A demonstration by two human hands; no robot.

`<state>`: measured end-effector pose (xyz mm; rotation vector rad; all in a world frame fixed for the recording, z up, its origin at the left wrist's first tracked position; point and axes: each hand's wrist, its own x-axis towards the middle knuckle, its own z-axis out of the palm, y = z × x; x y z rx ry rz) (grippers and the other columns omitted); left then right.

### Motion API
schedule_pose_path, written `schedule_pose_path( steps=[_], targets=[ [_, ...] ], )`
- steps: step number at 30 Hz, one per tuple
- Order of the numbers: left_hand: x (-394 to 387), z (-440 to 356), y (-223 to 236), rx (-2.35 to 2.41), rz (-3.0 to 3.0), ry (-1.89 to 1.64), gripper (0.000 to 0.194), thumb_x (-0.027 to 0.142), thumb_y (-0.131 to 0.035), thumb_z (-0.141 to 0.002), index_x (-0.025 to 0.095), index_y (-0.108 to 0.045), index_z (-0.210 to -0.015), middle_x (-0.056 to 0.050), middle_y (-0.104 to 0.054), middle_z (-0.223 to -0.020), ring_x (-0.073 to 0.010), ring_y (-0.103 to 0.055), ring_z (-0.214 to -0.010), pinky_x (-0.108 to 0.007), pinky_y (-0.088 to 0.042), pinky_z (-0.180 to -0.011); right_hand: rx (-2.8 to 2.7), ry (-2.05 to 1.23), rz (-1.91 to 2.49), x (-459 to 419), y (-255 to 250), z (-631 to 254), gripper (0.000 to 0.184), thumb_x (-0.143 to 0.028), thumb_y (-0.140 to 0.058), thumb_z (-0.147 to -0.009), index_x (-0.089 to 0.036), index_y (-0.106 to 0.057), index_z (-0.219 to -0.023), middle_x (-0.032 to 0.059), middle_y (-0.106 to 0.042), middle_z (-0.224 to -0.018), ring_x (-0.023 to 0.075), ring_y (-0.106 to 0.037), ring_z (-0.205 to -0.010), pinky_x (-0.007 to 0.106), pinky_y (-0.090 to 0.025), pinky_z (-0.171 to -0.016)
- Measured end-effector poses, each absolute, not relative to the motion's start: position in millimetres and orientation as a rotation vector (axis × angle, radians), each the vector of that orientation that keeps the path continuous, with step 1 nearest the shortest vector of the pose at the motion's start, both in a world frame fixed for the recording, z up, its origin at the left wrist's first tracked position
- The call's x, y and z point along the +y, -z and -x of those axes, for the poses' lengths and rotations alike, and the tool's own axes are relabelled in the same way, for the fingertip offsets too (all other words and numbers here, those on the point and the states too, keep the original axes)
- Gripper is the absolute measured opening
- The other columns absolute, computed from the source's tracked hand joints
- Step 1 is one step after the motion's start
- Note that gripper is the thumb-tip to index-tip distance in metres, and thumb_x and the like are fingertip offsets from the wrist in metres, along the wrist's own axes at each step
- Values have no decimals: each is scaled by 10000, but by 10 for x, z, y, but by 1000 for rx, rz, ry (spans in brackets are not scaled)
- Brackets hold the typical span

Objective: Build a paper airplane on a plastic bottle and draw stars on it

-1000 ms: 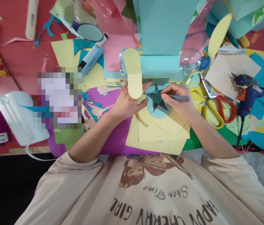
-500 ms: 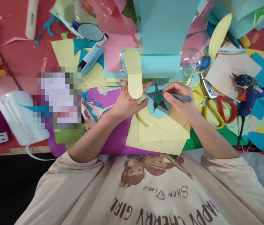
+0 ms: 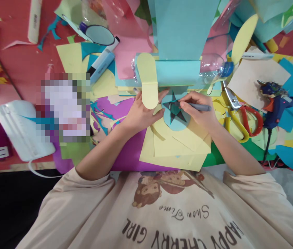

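Note:
In my right hand (image 3: pixel 200 107) is a dark grey marker (image 3: pixel 200 107), pinched between thumb and fingers, its tip over a star (image 3: pixel 174 112) on a rounded light blue paper piece (image 3: pixel 179 126). The star is dark at its points and greenish in the middle. My left hand (image 3: pixel 142 112) lies with spread fingers at the left of that piece, thumb and index finger by its edge. A rounded yellow paper strip (image 3: pixel 150 91) hangs over the back of this hand. Just beyond lies a clear plastic bottle (image 3: pixel 211 67) wrapped in light blue paper (image 3: pixel 177 72).
Red-and-yellow-handled scissors (image 3: pixel 240 110) and a blue glue gun (image 3: pixel 276 110) lie right of my right hand. Yellow sheets (image 3: pixel 177 148) are under the blue piece. To the left are a blue marker (image 3: pixel 102 64), a pixelated patch (image 3: pixel 63 107) and a white corded device (image 3: pixel 24 128).
My right hand and the marker have shifted very slightly left over the star. My left hand and the papers stay where they were.

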<state>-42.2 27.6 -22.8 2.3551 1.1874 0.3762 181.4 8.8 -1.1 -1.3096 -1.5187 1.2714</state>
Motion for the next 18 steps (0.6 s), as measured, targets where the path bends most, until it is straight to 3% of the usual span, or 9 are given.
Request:
schedule_pose_path(
  steps=[11,18],
  targets=[
    [267,429,240,1185,-2374,-395,531,318,-456,-951,145,-435,-1452,-168,-568,-1374,-300,-513,-1318,-481,-357,-1148,-1621,-1311,1330,103,-27,-1827,136,-273,-639,-796,-178,-646,-699,-26,-612,-630,84,-463,-552,239,-336,-519],
    [272,437,252,1166,-2370,-420,538,289,-478,-937,143,-434,-1453,-159,-596,-1328,-302,-515,-1309,-490,-355,-1144,-1525,-1233,1322,100,38,-1821,104,-284,-630,-832,-196,-654,-782,-23,-627,-680,101,-539,-609,236,-404,-565]
  ],
)
